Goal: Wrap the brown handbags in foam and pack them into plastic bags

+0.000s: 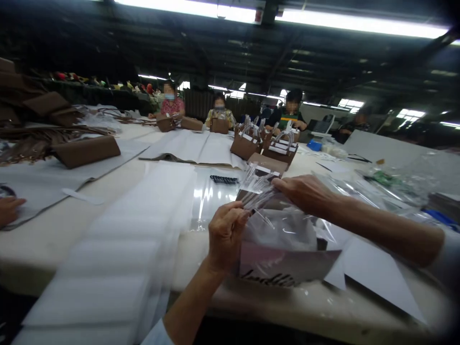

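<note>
Lying near the front edge of the bench (196, 247), low and right of centre in the frame, a lettered panel (287, 266) might slip off if tugged toward the wearer. White paper (381, 275) to its right, toward the lower right, could be creased if the right forearm (381, 225) dropped onto it. The white sheets (118, 254) filling the lower left seem to hang past the edge, so a brush of the left forearm (190, 304) could slide them down. Just above the panel, right of centre, is the clear plastic (280, 225). The left hand (226, 232) is clamped on its gathered strip, fingers curled in; the right hand (302, 191) pinches it higher and farther right. An uneven pull between them could stretch or tear the film, and its slickness could let it slip. Whether the panel is inside it I cannot tell. Beyond, mid-frame, a small dark coil (224, 179) could be knocked by a sweeping wrist. Farther up, the brown handbags (246, 145) crowd together; one nudged might tip its neighbours.
</note>
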`<control>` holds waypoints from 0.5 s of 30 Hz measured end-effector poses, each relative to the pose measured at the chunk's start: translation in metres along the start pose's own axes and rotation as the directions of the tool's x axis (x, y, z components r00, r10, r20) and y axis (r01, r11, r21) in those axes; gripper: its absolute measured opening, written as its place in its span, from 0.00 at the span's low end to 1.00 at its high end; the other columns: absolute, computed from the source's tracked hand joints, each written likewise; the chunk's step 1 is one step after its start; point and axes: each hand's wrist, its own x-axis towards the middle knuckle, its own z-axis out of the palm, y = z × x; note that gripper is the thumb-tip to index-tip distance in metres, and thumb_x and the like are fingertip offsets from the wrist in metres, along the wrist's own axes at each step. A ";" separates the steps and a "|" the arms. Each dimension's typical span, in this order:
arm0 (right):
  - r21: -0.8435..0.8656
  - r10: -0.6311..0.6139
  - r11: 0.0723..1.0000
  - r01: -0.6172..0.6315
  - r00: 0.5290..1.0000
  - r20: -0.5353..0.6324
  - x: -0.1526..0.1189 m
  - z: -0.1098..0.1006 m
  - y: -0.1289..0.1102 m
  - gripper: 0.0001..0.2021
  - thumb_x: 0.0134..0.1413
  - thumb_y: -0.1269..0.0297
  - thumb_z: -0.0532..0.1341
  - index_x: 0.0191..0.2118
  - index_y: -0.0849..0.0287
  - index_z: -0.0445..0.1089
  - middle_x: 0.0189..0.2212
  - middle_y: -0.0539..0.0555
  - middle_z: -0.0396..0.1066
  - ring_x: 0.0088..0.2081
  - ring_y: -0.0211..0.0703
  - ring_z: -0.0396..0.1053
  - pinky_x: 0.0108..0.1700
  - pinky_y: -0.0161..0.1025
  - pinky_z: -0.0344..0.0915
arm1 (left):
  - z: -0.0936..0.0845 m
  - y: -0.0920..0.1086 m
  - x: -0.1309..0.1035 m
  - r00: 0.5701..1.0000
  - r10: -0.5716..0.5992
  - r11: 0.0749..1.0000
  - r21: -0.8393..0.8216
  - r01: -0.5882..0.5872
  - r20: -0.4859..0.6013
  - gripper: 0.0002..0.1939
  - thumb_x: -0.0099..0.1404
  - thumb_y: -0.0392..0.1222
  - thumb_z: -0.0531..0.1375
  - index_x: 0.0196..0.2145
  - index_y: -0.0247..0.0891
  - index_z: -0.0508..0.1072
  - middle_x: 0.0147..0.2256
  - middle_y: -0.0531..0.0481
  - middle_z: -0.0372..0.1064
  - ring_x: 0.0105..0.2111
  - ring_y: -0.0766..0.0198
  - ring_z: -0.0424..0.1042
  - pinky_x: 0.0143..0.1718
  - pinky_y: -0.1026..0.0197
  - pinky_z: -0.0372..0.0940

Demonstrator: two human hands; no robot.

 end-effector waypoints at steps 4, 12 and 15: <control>0.250 -0.074 0.954 0.164 0.940 -0.333 -0.023 -0.017 -0.001 0.15 0.58 0.59 0.50 0.48 0.61 0.62 0.46 0.60 0.65 0.40 0.45 0.67 0.35 0.38 0.64 | -0.008 -0.008 -0.008 1.000 -0.017 0.994 -0.112 0.015 -0.011 0.09 0.63 0.36 0.53 0.39 0.40 0.72 0.40 0.50 0.69 0.42 0.64 0.68 0.44 0.62 0.63; 0.536 0.219 0.827 -0.169 0.975 -0.032 -0.055 -0.048 -0.002 0.16 0.60 0.57 0.47 0.40 0.60 0.69 0.31 0.54 0.72 0.30 0.40 0.69 0.30 0.35 0.64 | -0.011 -0.013 -0.018 1.000 0.012 0.974 -0.226 -0.016 -0.021 0.15 0.66 0.40 0.48 0.47 0.40 0.69 0.47 0.47 0.66 0.49 0.60 0.64 0.51 0.56 0.59; 0.559 0.193 0.829 -0.026 0.951 -0.242 -0.045 -0.058 -0.008 0.16 0.59 0.56 0.49 0.42 0.59 0.69 0.40 0.55 0.70 0.38 0.42 0.69 0.38 0.37 0.64 | -0.011 -0.013 -0.023 0.998 0.065 0.970 -0.232 -0.064 -0.003 0.18 0.67 0.42 0.45 0.52 0.40 0.65 0.52 0.45 0.61 0.53 0.58 0.59 0.55 0.53 0.55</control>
